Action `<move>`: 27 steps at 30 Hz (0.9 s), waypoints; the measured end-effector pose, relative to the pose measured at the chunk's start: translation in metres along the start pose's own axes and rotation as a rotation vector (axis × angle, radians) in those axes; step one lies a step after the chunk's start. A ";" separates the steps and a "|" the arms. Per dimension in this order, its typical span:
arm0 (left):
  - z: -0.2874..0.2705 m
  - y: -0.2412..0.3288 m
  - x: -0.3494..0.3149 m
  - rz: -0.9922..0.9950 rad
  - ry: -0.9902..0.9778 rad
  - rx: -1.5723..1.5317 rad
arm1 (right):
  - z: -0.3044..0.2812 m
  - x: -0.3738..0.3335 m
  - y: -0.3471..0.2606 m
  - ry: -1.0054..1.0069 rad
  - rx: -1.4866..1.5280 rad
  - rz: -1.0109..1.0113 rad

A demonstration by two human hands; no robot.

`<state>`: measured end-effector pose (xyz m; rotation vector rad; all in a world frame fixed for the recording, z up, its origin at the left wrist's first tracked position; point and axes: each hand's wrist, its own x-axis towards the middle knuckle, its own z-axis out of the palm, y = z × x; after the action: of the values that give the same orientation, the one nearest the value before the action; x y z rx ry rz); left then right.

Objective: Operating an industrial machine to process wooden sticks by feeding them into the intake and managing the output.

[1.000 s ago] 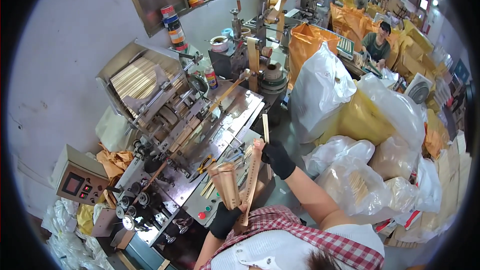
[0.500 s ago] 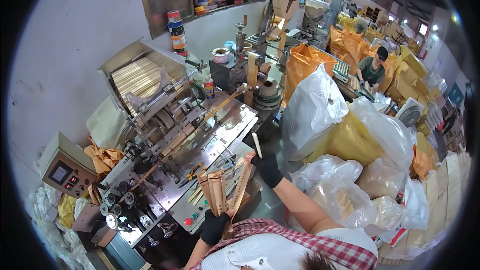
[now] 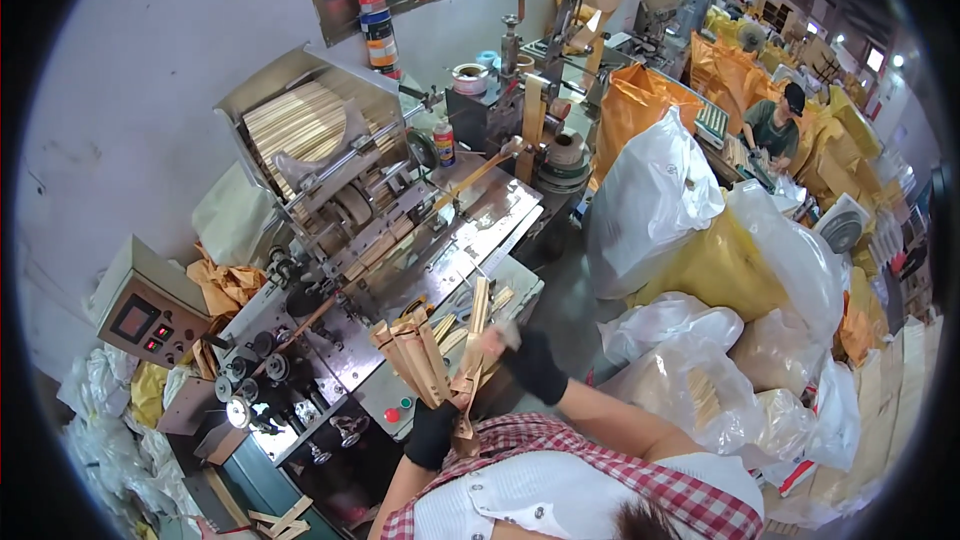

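Note:
My left hand [image 3: 432, 434], in a black fingerless glove, is closed around a bunch of brown paper-wrapped wooden sticks [image 3: 415, 358] fanned upward. A brown paper strip with sticks [image 3: 472, 360] rises from the same hand on its right side. My right hand [image 3: 532, 364], gloved alike, is beside the top part of that strip. Its fingers are smeared by motion, so what they hold cannot be made out. Behind both hands, loose sticks [image 3: 500, 300] lie on a small metal tray at the machine's front.
A machine with a hopper of wooden sticks [image 3: 310, 125] stands ahead, with a control box [image 3: 150, 305] at left. Stuffed white bags [image 3: 655, 205] and clear bags [image 3: 690, 390] crowd the right. A person [image 3: 772, 130] works farther back. More sticks [image 3: 283, 520] lie low at left.
The pale stick that stood up from my right hand no longer shows. My right hand has moved down, nearer my left hand. The whole view has shifted slightly.

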<state>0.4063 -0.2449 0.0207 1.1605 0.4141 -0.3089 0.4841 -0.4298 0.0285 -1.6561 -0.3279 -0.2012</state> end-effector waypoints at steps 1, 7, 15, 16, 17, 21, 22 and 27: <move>-0.003 -0.001 0.002 -0.045 -0.018 -0.019 | -0.007 0.017 -0.019 0.128 0.114 0.207; 0.006 0.012 -0.007 -0.074 -0.131 -0.060 | -0.028 0.036 -0.037 -0.013 0.503 0.537; 0.007 0.015 -0.012 -0.098 -0.140 0.054 | -0.009 0.014 -0.007 -0.213 0.222 0.719; 0.006 0.014 -0.012 -0.102 -0.133 0.069 | -0.012 0.015 -0.006 -0.048 0.399 0.657; 0.006 0.014 -0.012 -0.107 -0.126 0.084 | -0.017 0.017 -0.005 0.118 0.574 0.589; 0.011 0.013 -0.012 -0.083 -0.164 0.147 | -0.028 0.030 -0.032 -0.190 0.554 0.636; 0.015 0.014 -0.014 -0.094 -0.167 0.157 | -0.025 0.030 -0.023 -0.024 0.599 0.469; 0.010 0.007 -0.015 -0.010 -0.113 0.126 | -0.080 0.089 -0.054 0.786 0.469 0.138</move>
<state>0.3977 -0.2516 0.0369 1.2574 0.3052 -0.4119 0.5550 -0.4955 0.1171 -1.0270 0.3181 -0.5975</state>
